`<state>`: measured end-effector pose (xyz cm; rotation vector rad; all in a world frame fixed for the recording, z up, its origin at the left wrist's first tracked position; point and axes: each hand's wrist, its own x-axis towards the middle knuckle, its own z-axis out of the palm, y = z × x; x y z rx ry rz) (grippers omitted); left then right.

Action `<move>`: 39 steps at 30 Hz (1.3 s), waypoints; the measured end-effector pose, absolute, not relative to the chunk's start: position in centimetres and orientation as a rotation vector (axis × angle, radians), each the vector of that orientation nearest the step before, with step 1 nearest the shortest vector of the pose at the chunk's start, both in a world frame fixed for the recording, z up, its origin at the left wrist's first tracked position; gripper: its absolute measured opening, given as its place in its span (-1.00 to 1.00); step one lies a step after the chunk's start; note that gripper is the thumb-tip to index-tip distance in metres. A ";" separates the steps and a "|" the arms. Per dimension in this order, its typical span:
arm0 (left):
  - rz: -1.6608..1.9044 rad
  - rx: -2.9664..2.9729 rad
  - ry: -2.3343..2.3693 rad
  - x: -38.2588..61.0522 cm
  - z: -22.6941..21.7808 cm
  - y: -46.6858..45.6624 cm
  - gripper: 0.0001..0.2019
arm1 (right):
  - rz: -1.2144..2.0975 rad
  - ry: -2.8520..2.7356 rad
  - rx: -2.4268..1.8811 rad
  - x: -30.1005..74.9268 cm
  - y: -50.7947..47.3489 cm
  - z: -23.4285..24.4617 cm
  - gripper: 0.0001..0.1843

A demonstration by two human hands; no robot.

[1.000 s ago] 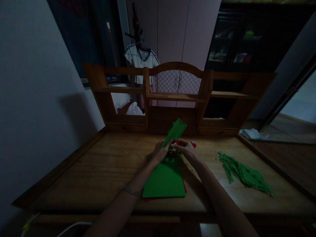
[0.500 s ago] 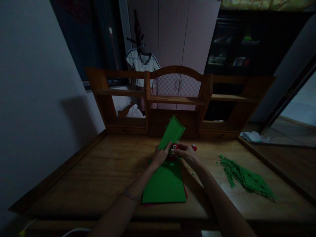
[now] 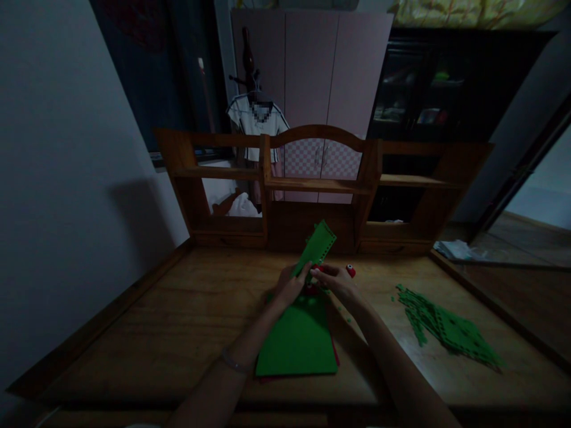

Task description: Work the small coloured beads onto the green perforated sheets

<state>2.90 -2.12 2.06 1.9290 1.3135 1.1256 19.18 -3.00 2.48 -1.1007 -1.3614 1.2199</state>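
My left hand [image 3: 289,287] pinches a green paper strip [image 3: 316,245] with punched holes along its edges, and the strip tilts up and away from me. My right hand [image 3: 335,281] is closed on a small red hole punch [image 3: 316,272] that sits at the strip's lower end. Both hands hover over a stack of green sheets [image 3: 298,340] lying on the wooden desk [image 3: 178,321], with a red sheet peeking out under the stack. A second small red punch [image 3: 351,270] rests on the desk just right of my right hand.
A heap of punched green strips [image 3: 446,330] lies on the right of the desk. A wooden shelf unit [image 3: 321,184] stands along the desk's far edge. A white wall is close on the left. Behind are a pink wardrobe and a hanging shirt [image 3: 256,122].
The strip has tipped slightly and slid a little through the punch. Both hands stay together at the same spot; the view has shifted a bit downward.
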 end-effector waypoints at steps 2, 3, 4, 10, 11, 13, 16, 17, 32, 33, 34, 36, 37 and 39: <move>1.152 1.936 1.247 2.9 2.3 -2.3 -0.63 | 1.194 -1.403 -1.106 19.2 -3.0 2.6 -0.57; 1.170 1.939 1.220 2.9 2.5 -2.4 -0.61 | 1.179 -1.426 -1.100 19.3 -3.0 2.6 -0.58; 1.188 1.941 1.205 2.9 2.8 -2.5 -0.60 | 1.164 -1.446 -1.090 19.3 -3.0 2.7 -0.59; 1.206 1.944 1.210 3.2 3.3 -2.8 -0.61 | 1.118 -1.479 -1.101 19.3 -3.2 2.8 -0.61; 1.209 1.936 1.209 3.2 3.3 -2.8 -0.61 | 1.114 -1.475 -1.103 19.3 -3.3 2.9 -0.61; 1.216 1.920 1.200 3.2 3.3 -2.9 -0.61 | 1.112 -1.462 -1.095 19.2 -3.4 3.0 -0.60; 1.205 1.923 1.183 3.1 3.5 -3.0 -0.62 | 1.132 -1.443 -1.082 19.0 -3.6 3.3 -0.59; 1.197 1.923 1.191 3.0 3.5 -3.0 -0.62 | 1.140 -1.436 -1.082 19.0 -3.7 3.3 -0.58; 1.131 1.896 1.199 3.0 3.0 -2.6 -0.56 | 1.124 -1.442 -1.106 19.0 -3.8 3.6 -0.56; 1.133 1.900 1.187 3.0 2.9 -2.5 -0.55 | 1.116 -1.442 -1.111 19.0 -3.8 3.6 -0.56; 1.141 1.907 1.182 3.1 2.8 -2.5 -0.55 | 1.111 -1.442 -1.116 19.0 -3.8 3.6 -0.55; 1.166 1.915 1.174 3.1 2.8 -2.5 -0.55 | 1.111 -1.441 -1.113 19.0 -3.8 3.6 -0.54; 1.182 1.916 1.166 3.2 2.9 -2.5 -0.55 | 1.119 -1.442 -1.109 19.0 -3.8 3.6 -0.54; 1.211 1.911 1.159 3.2 3.0 -2.6 -0.56 | 1.133 -1.440 -1.098 19.0 -3.9 3.6 -0.53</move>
